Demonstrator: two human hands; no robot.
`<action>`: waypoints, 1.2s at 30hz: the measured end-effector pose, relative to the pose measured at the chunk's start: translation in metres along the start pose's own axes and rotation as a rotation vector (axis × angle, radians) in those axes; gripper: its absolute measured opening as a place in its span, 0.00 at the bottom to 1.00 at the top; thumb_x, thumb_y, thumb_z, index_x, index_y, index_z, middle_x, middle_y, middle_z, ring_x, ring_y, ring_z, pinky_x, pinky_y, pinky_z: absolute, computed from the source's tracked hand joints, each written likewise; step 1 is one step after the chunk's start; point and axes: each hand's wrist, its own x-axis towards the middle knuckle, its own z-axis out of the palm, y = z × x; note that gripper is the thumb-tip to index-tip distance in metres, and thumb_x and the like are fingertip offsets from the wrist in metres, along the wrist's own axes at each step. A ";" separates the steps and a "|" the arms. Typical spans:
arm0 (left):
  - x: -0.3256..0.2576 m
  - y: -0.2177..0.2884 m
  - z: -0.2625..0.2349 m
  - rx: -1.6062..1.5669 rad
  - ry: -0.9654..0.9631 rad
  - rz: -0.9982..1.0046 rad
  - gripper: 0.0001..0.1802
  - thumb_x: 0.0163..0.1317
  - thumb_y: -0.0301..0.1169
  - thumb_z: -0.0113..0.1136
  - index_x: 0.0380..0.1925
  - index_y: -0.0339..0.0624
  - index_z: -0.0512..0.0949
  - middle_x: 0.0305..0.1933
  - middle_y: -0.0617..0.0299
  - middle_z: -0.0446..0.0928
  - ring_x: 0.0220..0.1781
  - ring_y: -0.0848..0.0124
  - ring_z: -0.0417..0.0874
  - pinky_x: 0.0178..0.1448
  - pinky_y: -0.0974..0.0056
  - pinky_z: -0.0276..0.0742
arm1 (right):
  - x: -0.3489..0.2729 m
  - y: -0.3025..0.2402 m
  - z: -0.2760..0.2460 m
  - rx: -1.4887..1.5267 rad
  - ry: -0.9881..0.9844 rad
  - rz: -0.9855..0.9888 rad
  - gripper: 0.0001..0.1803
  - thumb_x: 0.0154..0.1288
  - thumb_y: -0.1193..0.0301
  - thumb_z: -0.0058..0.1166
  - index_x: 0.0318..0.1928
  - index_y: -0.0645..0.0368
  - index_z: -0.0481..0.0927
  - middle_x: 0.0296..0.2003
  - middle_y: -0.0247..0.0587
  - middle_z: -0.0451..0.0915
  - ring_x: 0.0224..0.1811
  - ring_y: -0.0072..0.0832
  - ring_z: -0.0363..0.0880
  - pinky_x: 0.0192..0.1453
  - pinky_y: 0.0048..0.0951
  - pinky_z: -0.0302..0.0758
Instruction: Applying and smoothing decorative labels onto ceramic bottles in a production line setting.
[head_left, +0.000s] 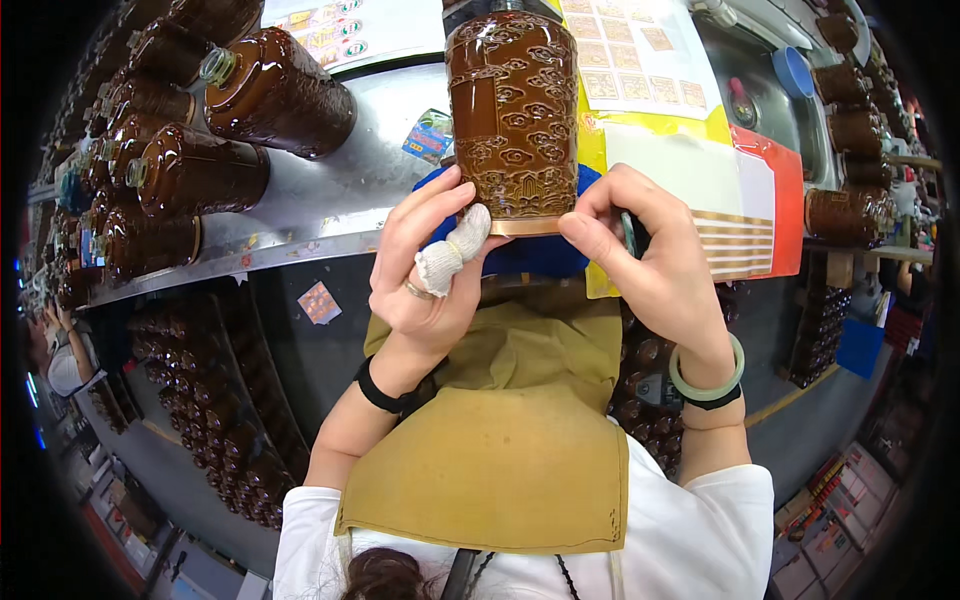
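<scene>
A glossy brown bottle [520, 115], embossed with cloud patterns, lies with its base toward me on a blue cloth pad [535, 260]. Round that base runs a gold-coloured band [530, 226]. My left hand [425, 255] is closed around the left side of the base; a white cloth cover [455, 250] wraps one of its fingers. At the band's right end, the thumb of my right hand [645, 225] presses against the edge with the other fingers curled. A thin dark object [629, 235] shows within those fingers, its kind unclear. The bottle's far end is cut off by the frame.
Several more brown bottles [280, 95] lie on the metal table [350, 130] at left. Sheets of square labels [640, 55] and a red-edged board [770, 200] lie to the right, near a blue cup [792, 72]. Stacked bottles [215, 420] stand below the table.
</scene>
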 end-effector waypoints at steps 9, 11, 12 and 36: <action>0.000 0.004 0.004 0.258 0.024 0.235 0.21 0.57 0.19 0.71 0.52 0.40 0.81 0.61 0.50 0.78 0.64 0.51 0.78 0.64 0.53 0.79 | -0.001 0.002 0.000 -0.065 0.012 -0.036 0.11 0.65 0.71 0.67 0.32 0.64 0.79 0.27 0.42 0.75 0.32 0.34 0.74 0.40 0.34 0.71; 0.002 0.009 0.009 0.282 0.039 0.243 0.21 0.58 0.19 0.71 0.52 0.40 0.81 0.61 0.50 0.78 0.64 0.51 0.79 0.65 0.53 0.79 | -0.001 0.001 0.000 -0.068 0.015 -0.040 0.10 0.65 0.71 0.67 0.32 0.64 0.80 0.28 0.42 0.76 0.32 0.34 0.75 0.41 0.34 0.72; 0.003 0.012 0.010 0.306 0.055 0.250 0.22 0.58 0.19 0.71 0.53 0.40 0.81 0.62 0.50 0.78 0.63 0.50 0.79 0.65 0.52 0.78 | -0.001 0.001 0.000 -0.071 0.020 -0.045 0.10 0.64 0.71 0.67 0.32 0.64 0.80 0.28 0.42 0.77 0.32 0.34 0.75 0.41 0.34 0.72; -0.003 0.006 0.007 0.106 0.040 0.025 0.16 0.51 0.12 0.72 0.40 0.39 0.87 0.50 0.55 0.86 0.55 0.51 0.87 0.55 0.55 0.85 | -0.007 0.013 0.037 0.494 0.143 0.199 0.21 0.65 0.66 0.71 0.47 0.58 0.71 0.37 0.26 0.64 0.39 0.15 0.60 0.43 0.18 0.63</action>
